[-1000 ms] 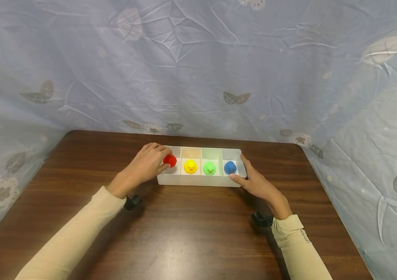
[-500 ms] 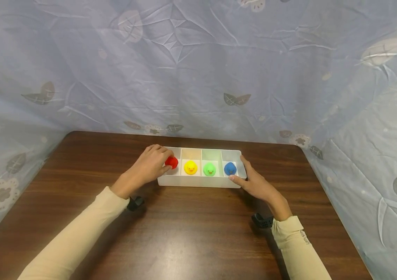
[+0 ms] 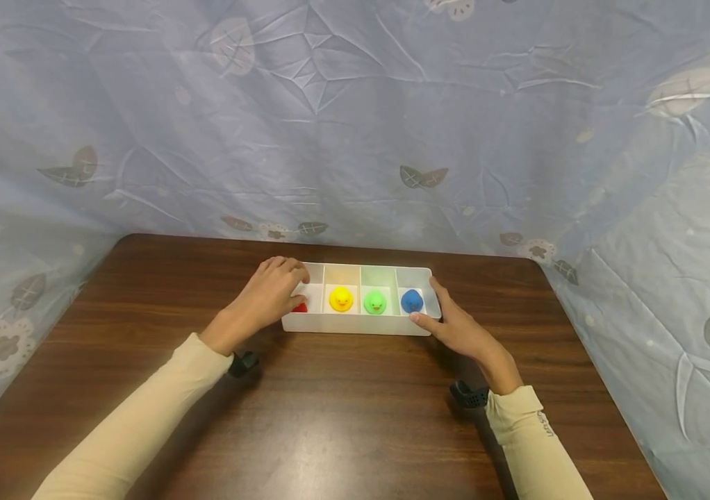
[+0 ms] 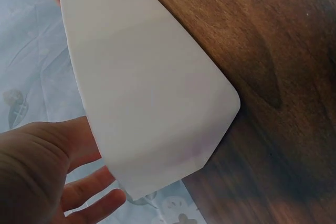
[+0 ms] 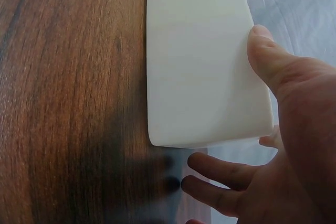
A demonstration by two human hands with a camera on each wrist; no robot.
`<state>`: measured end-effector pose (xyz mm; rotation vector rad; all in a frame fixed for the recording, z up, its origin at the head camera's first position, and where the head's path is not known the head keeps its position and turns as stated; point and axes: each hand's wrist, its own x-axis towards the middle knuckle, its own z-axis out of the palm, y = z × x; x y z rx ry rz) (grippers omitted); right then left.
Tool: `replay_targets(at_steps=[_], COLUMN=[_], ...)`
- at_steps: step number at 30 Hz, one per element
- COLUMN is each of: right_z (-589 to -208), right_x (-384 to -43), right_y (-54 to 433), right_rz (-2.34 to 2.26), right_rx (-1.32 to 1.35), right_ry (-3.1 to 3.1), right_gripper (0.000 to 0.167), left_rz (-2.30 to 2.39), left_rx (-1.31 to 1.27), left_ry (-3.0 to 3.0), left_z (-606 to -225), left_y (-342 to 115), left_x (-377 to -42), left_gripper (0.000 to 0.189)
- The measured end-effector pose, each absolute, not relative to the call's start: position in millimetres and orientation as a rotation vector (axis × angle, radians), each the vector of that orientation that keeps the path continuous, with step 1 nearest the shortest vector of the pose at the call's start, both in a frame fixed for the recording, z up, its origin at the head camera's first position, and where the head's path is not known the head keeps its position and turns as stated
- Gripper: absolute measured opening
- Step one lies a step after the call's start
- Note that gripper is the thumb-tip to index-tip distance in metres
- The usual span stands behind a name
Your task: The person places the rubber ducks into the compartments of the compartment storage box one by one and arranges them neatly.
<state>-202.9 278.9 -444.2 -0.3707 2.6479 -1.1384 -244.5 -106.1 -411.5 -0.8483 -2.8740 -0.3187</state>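
Observation:
A white divided box [image 3: 357, 323] lies lengthwise on the table. Its compartments hold a yellow rubber duck [image 3: 341, 299], a green rubber duck [image 3: 375, 303] and a blue rubber duck [image 3: 412, 301]. A small red toy [image 3: 300, 307] sits in the leftmost one, mostly hidden by my left thumb. Fingers parted, my left hand [image 3: 269, 292] reaches over that end, its fingertips apart from the toy. At the opposite end my right hand [image 3: 458, 322] holds the box's corner; in the right wrist view the right thumb [image 5: 265, 53] lies on the rim and the lower fingers hang loose.
Brown wood-grain tabletop [image 3: 330, 417] surrounds the box, with more of it in front than behind. A pale blue patterned curtain [image 3: 355, 139] hangs close along the back and both sides. Each wrist wears a black band [image 3: 470, 394].
My left fingers have let go of the red toy, which has dropped lower inside the leftmost compartment. The left hand has shifted slightly right; the right hand and box stay put.

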Motion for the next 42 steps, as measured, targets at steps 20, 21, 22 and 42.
replay_targets(at_steps=[20,21,22,42], right_z=[-444.1,-444.3,-444.6,-444.2], right_x=[-202.9,-203.0,-203.2,-204.4], right_y=[279.7,279.7,279.8,278.9], right_rz=[-1.134,-1.133,-1.13,-1.073], right_rx=[-0.384,-0.382,-0.382,-0.335], right_ry=[2.661,2.662,2.666,2.688], right_gripper=[0.099,0.099,0.099,0.102], left_rz=[-0.322,-0.324,-0.327,-0.367], left_rx=[-0.84,-0.84,-0.839,-0.813], left_ry=[-3.015,-3.01,-3.004,-3.06], left_z=[-400.8,-402.1,-403.3,-411.3], left_y=[-107.6,-106.6,-105.6,-105.3], left_x=[-247.8,-248.8,-249.9,-258.9], left_gripper=[0.019,0.018,0.017,0.022])
